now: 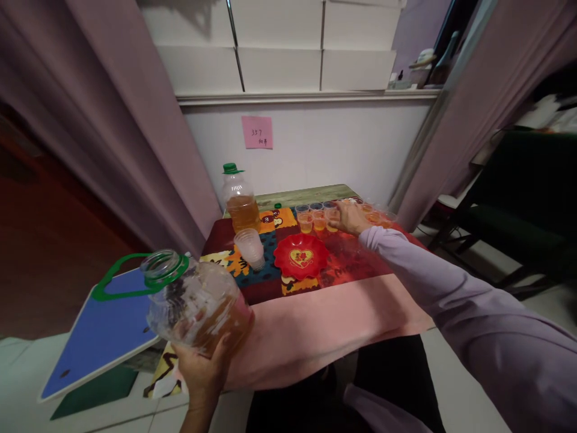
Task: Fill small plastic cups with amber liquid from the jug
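My left hand [202, 355] is wrapped round the lower side of a large clear plastic jug [211, 307]. The jug is uncapped and tilted, with amber liquid inside and a green handle at its neck. At the far right of the table, my right hand [351, 218] closes on a small clear plastic cup [332, 215] in a group of cups, several of them holding amber liquid. Part of that cup is hidden by my fingers. A red scalloped plate [301, 257] lies between my hands. A stack of clear cups [250, 248] leans to one side near the held jug.
A second jug [242, 207], with its green cap on, stands at the back left. Near it lies a loose green cap [277, 205]. A patterned cloth [356, 261] covers the table, with a pink cloth [315, 325] along its front. Left of the table is a blue board [103, 328].
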Demonstrator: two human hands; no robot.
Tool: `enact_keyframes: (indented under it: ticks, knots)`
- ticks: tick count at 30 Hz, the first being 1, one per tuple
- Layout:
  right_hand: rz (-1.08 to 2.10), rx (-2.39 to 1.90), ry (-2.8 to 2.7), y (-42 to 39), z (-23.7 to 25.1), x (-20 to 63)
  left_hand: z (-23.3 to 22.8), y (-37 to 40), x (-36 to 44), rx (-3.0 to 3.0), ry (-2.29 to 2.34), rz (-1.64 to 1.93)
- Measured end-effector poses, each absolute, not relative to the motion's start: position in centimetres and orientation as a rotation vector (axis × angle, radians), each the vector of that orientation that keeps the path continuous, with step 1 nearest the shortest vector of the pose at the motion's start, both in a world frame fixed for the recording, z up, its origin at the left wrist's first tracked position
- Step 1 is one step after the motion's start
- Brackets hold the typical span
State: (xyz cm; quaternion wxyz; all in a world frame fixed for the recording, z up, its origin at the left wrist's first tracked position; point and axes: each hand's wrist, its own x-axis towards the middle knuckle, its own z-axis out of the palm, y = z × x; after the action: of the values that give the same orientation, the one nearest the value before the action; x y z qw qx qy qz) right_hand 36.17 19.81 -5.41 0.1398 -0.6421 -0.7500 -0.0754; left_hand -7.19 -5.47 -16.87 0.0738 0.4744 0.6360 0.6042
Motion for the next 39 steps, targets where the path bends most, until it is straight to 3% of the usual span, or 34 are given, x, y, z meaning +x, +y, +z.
enact_keyframes:
  ticks: [14,22,29,33,39]
  knots:
    - [-0.239,-1.923,-2.224,22.6,-11.6,40.6,-17.3,-5.4,-8.0,1.344,1.940,1.798]
    - [-0.199,-1.985,-2.251,22.6,-11.9,40.2,-16.9,-5.4,-7.7,1.315,1.982,1.794]
    - [-0.257,-1.753,-2.224,20.1,-9.6,38.2,-16.6,-5.5,-7.4,1.332,1.955,1.798]
    - [0.024,-1.742,-2.204,16.4,-10.1,35.4,-17.6,-5.4,-7.6,1.288,1.846,1.834]
    - [0.931,-1.872,-1.445,12.9,-14.3,31.7,-18.7,-5.2,-7.8,1.299,1.795,1.917]
